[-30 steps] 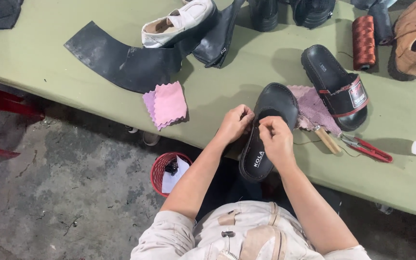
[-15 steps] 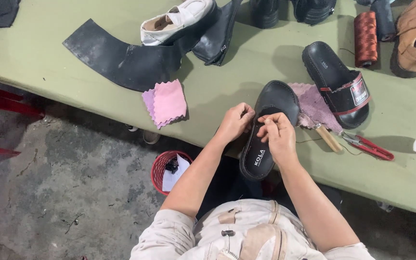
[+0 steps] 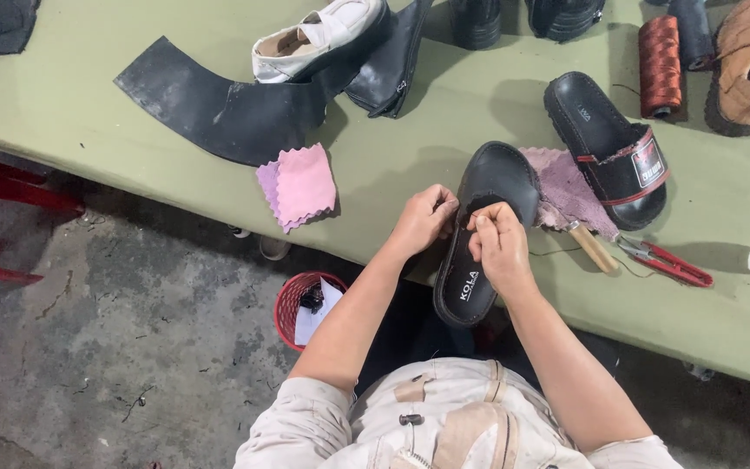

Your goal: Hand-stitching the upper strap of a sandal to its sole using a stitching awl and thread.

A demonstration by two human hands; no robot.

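A black slide sandal (image 3: 486, 227) lies sole-bed up at the near edge of the green table (image 3: 410, 165), its heel hanging over the edge toward me. My left hand (image 3: 425, 219) grips the sandal's left side near the strap. My right hand (image 3: 498, 243) rests on the footbed with fingers pinched together at the strap area; what it pinches is too small to tell. A matching black sandal (image 3: 608, 148) with a red-trimmed strap lies to the right.
A purple cloth (image 3: 568, 193), a wooden-handled tool (image 3: 592, 247) and red snips (image 3: 666, 260) lie right of my hands. Pink cloths (image 3: 299, 184), a black rubber sheet (image 3: 219, 104), a white shoe (image 3: 319, 39), a spool of red-brown thread (image 3: 660, 65) and a red basket (image 3: 305, 306) are around.
Both hands stay on the sandal, with only small finger shifts at the strap. The view has shifted slightly.
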